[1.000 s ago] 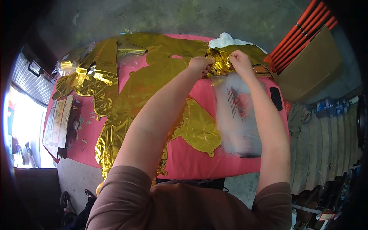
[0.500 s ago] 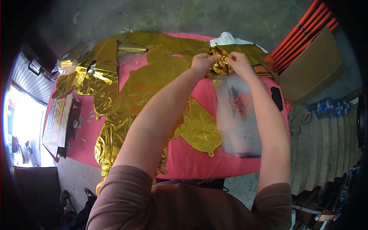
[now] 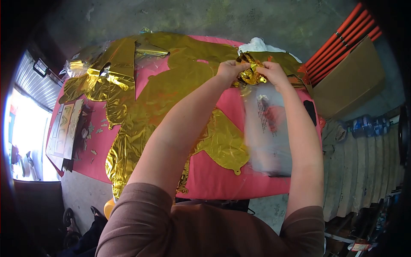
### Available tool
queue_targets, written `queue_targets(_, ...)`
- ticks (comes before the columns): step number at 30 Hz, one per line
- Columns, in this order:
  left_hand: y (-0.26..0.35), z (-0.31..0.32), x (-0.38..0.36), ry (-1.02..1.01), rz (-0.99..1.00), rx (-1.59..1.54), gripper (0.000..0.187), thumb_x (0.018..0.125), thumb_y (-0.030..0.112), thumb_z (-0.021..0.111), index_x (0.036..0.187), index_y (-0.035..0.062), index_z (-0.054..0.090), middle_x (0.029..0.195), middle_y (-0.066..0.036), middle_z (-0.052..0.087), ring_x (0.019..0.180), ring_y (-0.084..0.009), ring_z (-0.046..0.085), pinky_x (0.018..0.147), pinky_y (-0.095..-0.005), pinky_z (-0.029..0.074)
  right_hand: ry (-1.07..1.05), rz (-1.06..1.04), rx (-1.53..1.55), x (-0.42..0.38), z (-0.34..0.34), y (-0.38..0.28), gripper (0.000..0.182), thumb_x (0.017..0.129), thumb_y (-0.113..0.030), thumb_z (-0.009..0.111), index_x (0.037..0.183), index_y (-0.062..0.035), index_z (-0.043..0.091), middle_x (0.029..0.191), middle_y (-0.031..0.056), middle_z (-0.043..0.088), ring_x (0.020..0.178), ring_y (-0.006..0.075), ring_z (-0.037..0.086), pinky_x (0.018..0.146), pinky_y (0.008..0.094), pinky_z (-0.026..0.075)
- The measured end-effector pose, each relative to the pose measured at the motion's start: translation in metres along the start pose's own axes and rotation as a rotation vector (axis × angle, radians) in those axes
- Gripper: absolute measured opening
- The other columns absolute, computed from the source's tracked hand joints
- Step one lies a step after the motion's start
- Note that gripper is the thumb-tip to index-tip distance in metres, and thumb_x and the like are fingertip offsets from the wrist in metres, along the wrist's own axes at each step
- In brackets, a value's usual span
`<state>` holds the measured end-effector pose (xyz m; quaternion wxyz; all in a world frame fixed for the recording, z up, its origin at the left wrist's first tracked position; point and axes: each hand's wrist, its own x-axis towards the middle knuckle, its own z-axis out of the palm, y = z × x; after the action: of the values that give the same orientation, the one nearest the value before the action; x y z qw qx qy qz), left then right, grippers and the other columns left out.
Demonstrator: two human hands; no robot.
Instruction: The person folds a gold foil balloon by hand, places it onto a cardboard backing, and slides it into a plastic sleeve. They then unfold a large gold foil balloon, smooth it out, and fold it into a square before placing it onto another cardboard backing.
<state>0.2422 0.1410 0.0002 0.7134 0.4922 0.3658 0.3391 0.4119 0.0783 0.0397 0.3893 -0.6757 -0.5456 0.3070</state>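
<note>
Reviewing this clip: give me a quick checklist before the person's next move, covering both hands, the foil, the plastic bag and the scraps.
1. Left hand gripping the crumpled gold foil: ok, pinched.
2. Right hand gripping it too: ok, pinched at the other side.
3. Crumpled gold foil spread flat: not ok, bunched up.
4. Right forearm off the clear plastic bag: cannot tell, it passes over it.
5. Pink table cover free of scraps: not ok, several lie at the left.
</note>
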Motion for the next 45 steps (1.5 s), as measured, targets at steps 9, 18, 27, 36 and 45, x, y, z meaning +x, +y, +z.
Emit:
queue_targets(9,-0.002,-0.007,-0.003,0.375,0.532,0.845,0.028,0.072,0.008,0.063,0.1,0.0093,0.061,0.119,-0.012,0.052,0.102,-0.0245,0.052,0.078,-0.0345,0.044,0.094,-0.042,0.213,0.005,-0.029,-0.004,0.019,0.087,-0.017,0.054,0.086,-0.0006,0.063,0.077,0.0001,0.059,0.068,0.0064,0.051,0.062,0.0225,0.041)
queue_targets(18,-0.003,0.017,-0.005,0.171,0.858,1.2,0.041,0.076,0.012,0.055,0.114,0.0254,0.063,0.132,-0.007,0.046,0.124,-0.0251,0.037,0.099,-0.0411,0.028,0.189,-0.227,-0.518,-0.016,0.001,-0.02,0.049,0.069,-0.022,0.071,0.109,0.003,0.056,0.102,0.0191,0.061,0.098,0.0288,0.06,0.084,0.0401,0.047)
queue_targets(27,-0.019,-0.013,-0.011,-0.212,0.641,1.261,0.035,0.088,0.034,0.047,0.113,0.0153,0.063,0.123,-0.008,0.055,0.118,-0.0266,0.046,0.097,-0.0457,0.034,0.288,0.193,-0.06,0.023,-0.089,-0.032,0.025,0.08,-0.02,0.065,0.096,-0.0015,0.063,0.071,0.0073,0.062,0.057,0.0193,0.062,0.05,0.0267,0.048)
queue_targets(36,-0.017,-0.009,-0.008,-0.236,0.595,1.361,0.035,0.088,0.032,0.047,0.115,0.015,0.062,0.128,-0.007,0.052,0.122,-0.0257,0.042,0.098,-0.0468,0.034,1.309,-0.726,0.088,-0.015,-0.352,-0.158,0.023,0.083,-0.014,0.062,0.094,0.0053,0.057,0.091,0.0155,0.065,0.078,0.0215,0.064,0.069,0.0308,0.053)
queue_targets(45,0.03,-0.045,-0.073,-0.278,0.587,1.279,0.035,0.086,0.03,0.052,0.115,0.0132,0.061,0.12,-0.012,0.057,0.11,-0.0302,0.054,0.093,-0.0439,0.042,0.433,-0.912,0.398,-0.042,-0.269,-0.227,0.032,0.092,-0.014,0.045,0.117,0.0054,0.047,0.119,0.0204,0.051,0.11,0.0305,0.049,0.095,0.0377,0.037)
